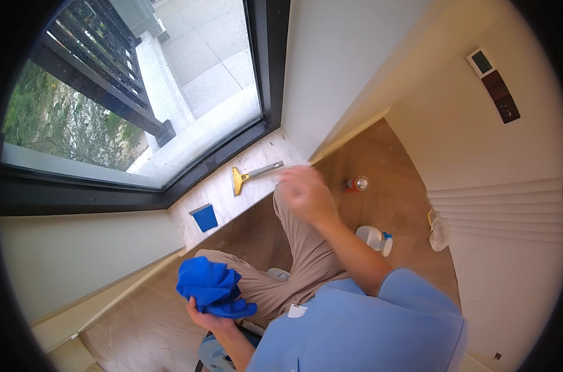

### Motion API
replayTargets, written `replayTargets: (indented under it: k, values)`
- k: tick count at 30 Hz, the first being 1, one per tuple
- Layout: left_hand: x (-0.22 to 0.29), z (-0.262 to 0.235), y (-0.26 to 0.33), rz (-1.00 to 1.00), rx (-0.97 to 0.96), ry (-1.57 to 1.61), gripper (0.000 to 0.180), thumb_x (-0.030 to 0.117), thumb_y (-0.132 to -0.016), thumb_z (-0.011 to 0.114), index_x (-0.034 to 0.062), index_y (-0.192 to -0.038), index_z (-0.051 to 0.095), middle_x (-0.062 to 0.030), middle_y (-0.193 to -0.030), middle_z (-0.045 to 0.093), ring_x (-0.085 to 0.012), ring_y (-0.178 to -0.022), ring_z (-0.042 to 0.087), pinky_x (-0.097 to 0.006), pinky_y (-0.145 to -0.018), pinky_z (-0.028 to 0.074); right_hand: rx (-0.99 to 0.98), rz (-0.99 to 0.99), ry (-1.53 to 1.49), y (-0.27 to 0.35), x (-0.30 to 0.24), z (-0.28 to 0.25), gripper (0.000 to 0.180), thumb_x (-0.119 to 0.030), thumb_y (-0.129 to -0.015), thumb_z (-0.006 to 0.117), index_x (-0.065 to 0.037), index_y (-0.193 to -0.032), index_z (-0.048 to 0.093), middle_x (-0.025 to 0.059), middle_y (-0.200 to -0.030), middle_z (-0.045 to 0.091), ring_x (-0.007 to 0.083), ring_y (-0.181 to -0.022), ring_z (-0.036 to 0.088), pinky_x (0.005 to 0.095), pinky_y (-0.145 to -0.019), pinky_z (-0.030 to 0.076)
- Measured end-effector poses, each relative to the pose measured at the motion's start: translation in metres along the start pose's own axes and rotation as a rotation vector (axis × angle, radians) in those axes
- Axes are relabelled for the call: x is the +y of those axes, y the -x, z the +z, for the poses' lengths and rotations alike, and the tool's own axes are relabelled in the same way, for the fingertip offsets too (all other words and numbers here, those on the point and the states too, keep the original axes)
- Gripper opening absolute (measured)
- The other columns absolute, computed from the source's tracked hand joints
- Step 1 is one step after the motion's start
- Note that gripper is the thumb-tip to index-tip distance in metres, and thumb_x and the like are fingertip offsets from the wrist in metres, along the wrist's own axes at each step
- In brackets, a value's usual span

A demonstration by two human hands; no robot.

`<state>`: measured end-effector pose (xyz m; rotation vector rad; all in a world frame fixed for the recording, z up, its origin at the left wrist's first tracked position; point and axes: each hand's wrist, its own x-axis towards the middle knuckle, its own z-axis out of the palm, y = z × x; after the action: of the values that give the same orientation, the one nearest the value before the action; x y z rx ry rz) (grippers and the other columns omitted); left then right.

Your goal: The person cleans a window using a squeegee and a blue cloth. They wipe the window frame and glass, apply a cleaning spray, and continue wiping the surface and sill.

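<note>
My left hand (208,319) is closed on a bunched blue cloth (210,285), held up beside my left knee. Over my right knee is my right hand (303,191), smeared by motion, so its fingers cannot be made out. Nearest to it is a scraper (251,175) with a grey handle and yellow head, lying on the pale marble window sill (216,191). The handle's end lies just left of the right hand, and I cannot tell whether they touch. Farther left on the sill lies a small blue scraper blade (204,218) with a dark edge.
A dark-framed window (169,196) rises behind the sill. On the wood floor to my right stand a red can (357,183) and a white spray bottle (374,239). A clear plastic bag (439,232) lies by the right wall, which bears a control panel (500,97).
</note>
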<state>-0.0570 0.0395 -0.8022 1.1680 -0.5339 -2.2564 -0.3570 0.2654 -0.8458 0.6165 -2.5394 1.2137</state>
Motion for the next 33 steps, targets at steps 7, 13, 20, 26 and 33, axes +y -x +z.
replayTargets:
  k: [7,13,20,26,33]
  values:
    - [0.013,0.066,-0.021,0.104,-0.287,-0.245,0.063,0.024,-0.107,0.046,0.0140,-0.169,0.037,-0.0133,-0.160,0.051,-0.0301,-0.141,0.054,-0.046,-0.120,0.044,-0.465,0.789,0.597,0.121,0.355,-0.044,0.049,-0.039,-0.087,0.083,-0.008,-0.123,0.073,0.0226,-0.119,0.076,0.0383,-0.110,0.072,0.0498,-0.097,0.056]
    - [0.010,0.062,-0.037,0.119,-0.183,-0.405,0.041,0.000,-0.095,0.046,0.0065,-0.128,0.070,-0.0135,-0.130,0.066,-0.0264,-0.120,0.064,-0.041,-0.108,0.054,-0.267,0.612,0.484,0.187,0.411,-0.045,0.040,-0.048,-0.085,0.077,-0.017,-0.110,0.077,0.0147,-0.108,0.077,0.0360,-0.099,0.075,0.0488,-0.092,0.059]
    - [-0.001,0.096,-0.014,0.295,-0.409,-0.889,0.053,0.012,-0.086,0.076,0.0072,-0.138,0.067,-0.0129,-0.129,0.064,-0.0249,-0.119,0.063,-0.037,-0.106,0.052,-0.405,0.495,0.505,0.031,0.080,-0.172,0.050,-0.051,-0.073,0.082,-0.026,-0.117,0.080,0.0140,-0.113,0.075,0.0347,-0.103,0.075,0.0467,-0.087,0.061]
    - [-0.037,0.184,0.023,0.841,-0.878,-1.554,0.084,0.043,-0.067,0.098,0.0118,-0.138,0.066,-0.0202,-0.135,0.059,-0.0399,-0.121,0.064,-0.045,-0.102,0.054,-0.557,-0.292,-0.047,-0.043,-0.101,-0.149,0.045,-0.044,-0.077,0.082,-0.024,-0.117,0.080,0.0092,-0.102,0.074,0.0317,-0.093,0.074,0.0439,-0.079,0.060]
    - [-0.004,0.168,0.011,0.330,-0.839,-0.588,0.075,0.040,-0.077,0.095,0.0043,-0.134,0.062,-0.0103,-0.119,0.070,-0.0216,-0.103,0.071,-0.037,-0.092,0.060,-0.419,-0.156,-0.763,-0.040,-0.127,-0.085,0.068,-0.034,-0.094,0.085,-0.004,-0.149,0.057,0.0129,-0.132,0.069,0.0215,-0.118,0.067,0.0356,-0.108,0.051]
